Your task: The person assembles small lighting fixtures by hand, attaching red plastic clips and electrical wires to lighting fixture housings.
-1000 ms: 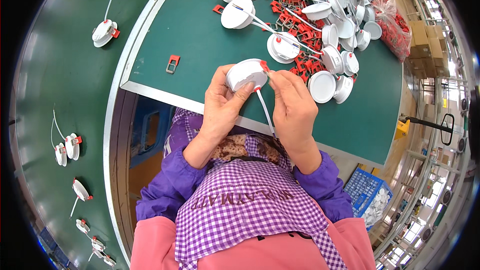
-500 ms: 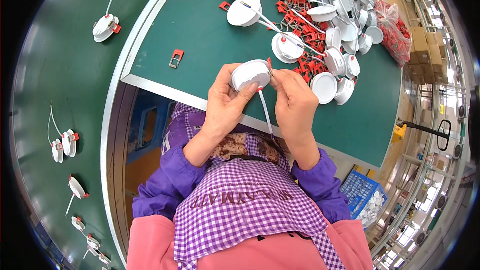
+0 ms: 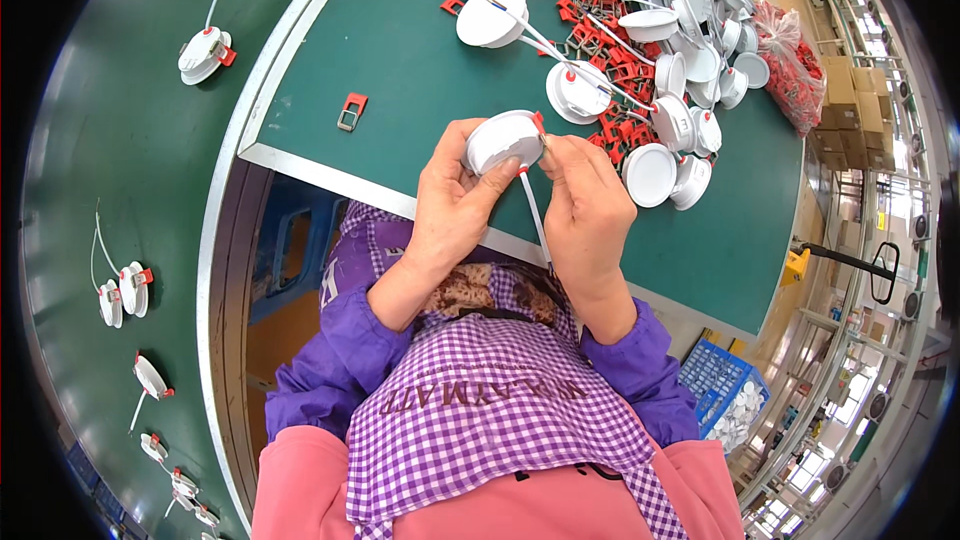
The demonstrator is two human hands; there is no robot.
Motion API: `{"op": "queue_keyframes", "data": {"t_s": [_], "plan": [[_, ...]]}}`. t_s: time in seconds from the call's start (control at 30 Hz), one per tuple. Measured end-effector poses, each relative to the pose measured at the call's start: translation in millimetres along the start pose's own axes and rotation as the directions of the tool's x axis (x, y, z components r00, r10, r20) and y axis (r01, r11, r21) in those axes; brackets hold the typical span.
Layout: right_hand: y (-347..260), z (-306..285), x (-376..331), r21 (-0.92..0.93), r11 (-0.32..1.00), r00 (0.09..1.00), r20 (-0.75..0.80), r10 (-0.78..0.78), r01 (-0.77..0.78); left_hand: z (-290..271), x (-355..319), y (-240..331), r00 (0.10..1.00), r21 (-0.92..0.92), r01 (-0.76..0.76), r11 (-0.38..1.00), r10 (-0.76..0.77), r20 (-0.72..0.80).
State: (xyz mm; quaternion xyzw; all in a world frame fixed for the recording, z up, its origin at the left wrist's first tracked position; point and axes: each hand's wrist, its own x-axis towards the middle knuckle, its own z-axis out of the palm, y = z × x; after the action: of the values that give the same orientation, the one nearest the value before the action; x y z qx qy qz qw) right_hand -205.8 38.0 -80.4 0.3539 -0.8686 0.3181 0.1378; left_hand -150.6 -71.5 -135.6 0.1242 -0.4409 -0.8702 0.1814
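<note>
Left hand [image 3: 452, 202]: grip around lamp [image 3: 500, 138], above counter [image 3: 410, 100]. Right hand [image 3: 590, 205]: grip pinching red clip [image 3: 539, 123] at lamp's rim. Leftward: stray clip [image 3: 356, 100]. Ahead, right: heaped lamps [image 3: 702, 62], loose clips [image 3: 628, 76], bag [image 3: 790, 75].

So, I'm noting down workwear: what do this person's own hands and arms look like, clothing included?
The left hand and right hand are bare, with no gloves or watch in view. Loose, plain purple sleeves, gathered at their ends, stop short of the wrists. Higher up, a pink top shows.
</note>
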Motion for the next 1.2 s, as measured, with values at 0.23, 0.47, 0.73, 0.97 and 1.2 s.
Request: {"op": "queue_keyframes", "data": {"t_s": [0.23,0.47,0.73,0.97,1.2], "plan": [[2,3,5,0.068,0.997,0.999,0.029,0.046,-0.047,-6,5,0,1.000,0.010,-0.002,1.000,0.002,0.019],[7,-2,10,0.133,0.987,0.996,-0.003,0.087,-0.085,-13,11,2,0.994,0.052,0.055,0.997,-0.059,0.087],[7,-8,18,0.337,0.838,0.904,0.168,0.394,-0.428,-18,12,12,0.963,-0.064,0.192,0.979,-0.176,0.204],[6,-18,43,0.467,0.696,0.833,0.394,0.389,-0.545,-16,18,22,0.976,-0.239,0.208,0.948,-0.186,0.111],[26,-14,59,0.436,0.673,0.785,0.491,0.378,-0.597,-38,4,67,0.996,0.100,0.083,0.991,-0.078,-0.053]]}}
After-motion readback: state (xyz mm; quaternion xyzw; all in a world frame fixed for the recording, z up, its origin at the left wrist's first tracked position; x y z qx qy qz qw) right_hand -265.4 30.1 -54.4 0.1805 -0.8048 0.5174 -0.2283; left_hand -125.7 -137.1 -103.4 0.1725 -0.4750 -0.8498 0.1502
